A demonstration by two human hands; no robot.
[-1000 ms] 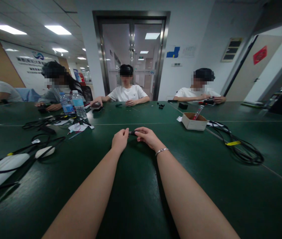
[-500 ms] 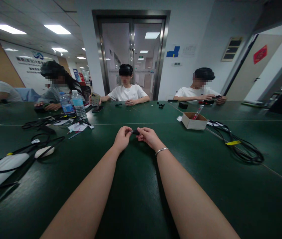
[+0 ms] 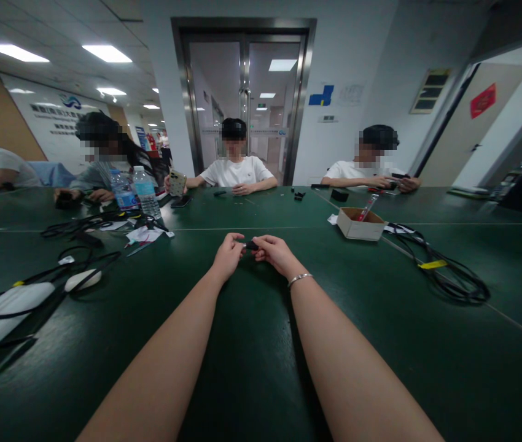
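Between my hands, just over the green table point(image 3: 252, 344), is a small black piece point(image 3: 251, 245) with a silvery end towards the left. My right hand point(image 3: 276, 253) pinches its black part between thumb and fingertips. At the silvery end, my left hand point(image 3: 228, 256) has its thumb and lower fingers closed, while the index finger is stretched out above. The exact kind of this piece is too small to make out, and my fingers cover part of it. A silver bracelet point(image 3: 299, 279) is on my right wrist.
A small open box point(image 3: 360, 229) with a red-labelled tube stands ahead right, beside a coiled black cable point(image 3: 454, 288). Cables, a white mouse-like item point(image 3: 83, 280) and water bottles point(image 3: 145, 191) are on the left. Several people sit across the table, one holding a phone point(image 3: 177, 183).
My left index finger has lifted and straightened away from the black piece, which stays in nearly the same place. A person at the far left has moved a dark item slightly left.
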